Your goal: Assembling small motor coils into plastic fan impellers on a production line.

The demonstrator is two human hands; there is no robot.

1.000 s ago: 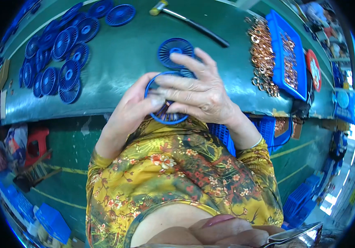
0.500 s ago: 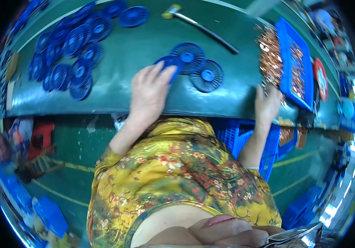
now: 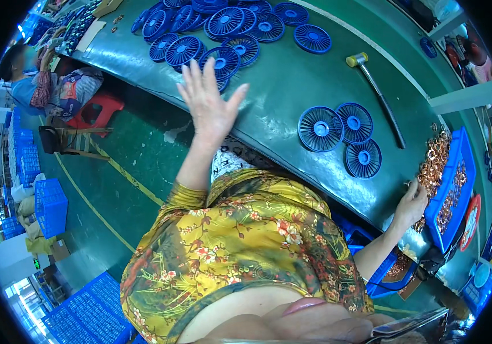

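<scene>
My left hand point(image 3: 210, 109) is raised at the near edge of the pile of round blue slotted covers point(image 3: 227, 22), its fingers spread and nothing held. The fingertips overlap a blue cover point(image 3: 220, 62) in the view; whether they touch it I cannot tell. Three similar covers lie together mid-table: a left one point(image 3: 321, 129), an upper one point(image 3: 354, 122) and a lower one point(image 3: 364, 159). At the heap of small copper-coloured pieces point(image 3: 436, 155), my right hand point(image 3: 411, 207) has its thumb and fingers drawn together; what they hold is too small to make out.
A hammer point(image 3: 379, 94) with a yellowish head lies beyond the three covers. A blue tray point(image 3: 451, 189) of copper-coloured pieces stands right of the heap. Blue crates point(image 3: 366, 243) sit below the table edge. Another person point(image 3: 31, 86) sits at the far left, near a red stool point(image 3: 98, 112).
My left hand has let go of a blue cover, which now lies beside the other two, and has opened toward the pile. The view has turned left. My right hand remains by the copper-coloured pieces.
</scene>
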